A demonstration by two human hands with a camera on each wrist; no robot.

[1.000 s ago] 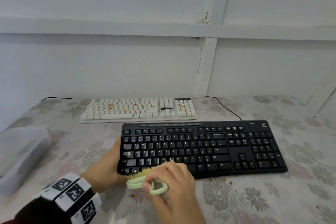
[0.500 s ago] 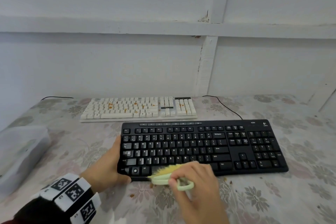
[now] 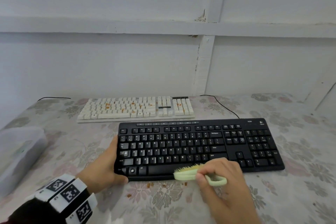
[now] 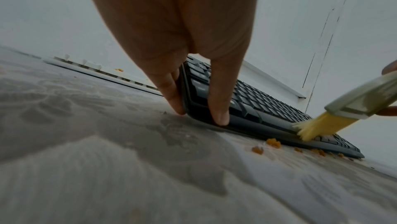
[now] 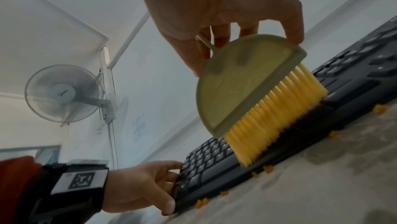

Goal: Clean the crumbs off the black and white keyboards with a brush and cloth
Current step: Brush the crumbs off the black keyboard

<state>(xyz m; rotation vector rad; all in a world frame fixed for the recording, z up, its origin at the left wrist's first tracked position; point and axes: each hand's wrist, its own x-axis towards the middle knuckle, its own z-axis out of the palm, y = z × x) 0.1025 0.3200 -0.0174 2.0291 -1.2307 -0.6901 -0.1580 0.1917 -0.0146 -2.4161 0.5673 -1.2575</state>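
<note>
Lying flat on the floral-covered table (image 3: 272, 205), the black keyboard (image 3: 198, 146) is being kept at the near centre, its long edge facing the person. Its front edge by the space bar is being touched by the yellow bristles of a pale green brush (image 3: 189, 173), as the right wrist view (image 5: 253, 91) is showing plainly. The brush is being gripped by the right hand (image 3: 225, 182), with the fingers (image 5: 294, 23) curled over the top of its rounded body and its looped handle tucked under the palm. The keyboard's left end is being held by the left hand (image 3: 103, 167): the thumb is lying on the near left corner and the other fingers (image 4: 174, 95) are pressed along the side edge, so the corner is being pinched.

Orange crumbs (image 3: 151, 184) are being left scattered on the table just in front of the black keyboard, near the bristles. Behind it, close to the wall, the white keyboard (image 3: 135, 108) is lying parallel, with orange crumbs spread over its keys. A translucent plastic box (image 3: 20, 152) is sitting at the table's left side, well apart from both keyboards. A wall fan (image 5: 64, 93) is being shown in the right wrist view. No cloth is being made out clearly.
</note>
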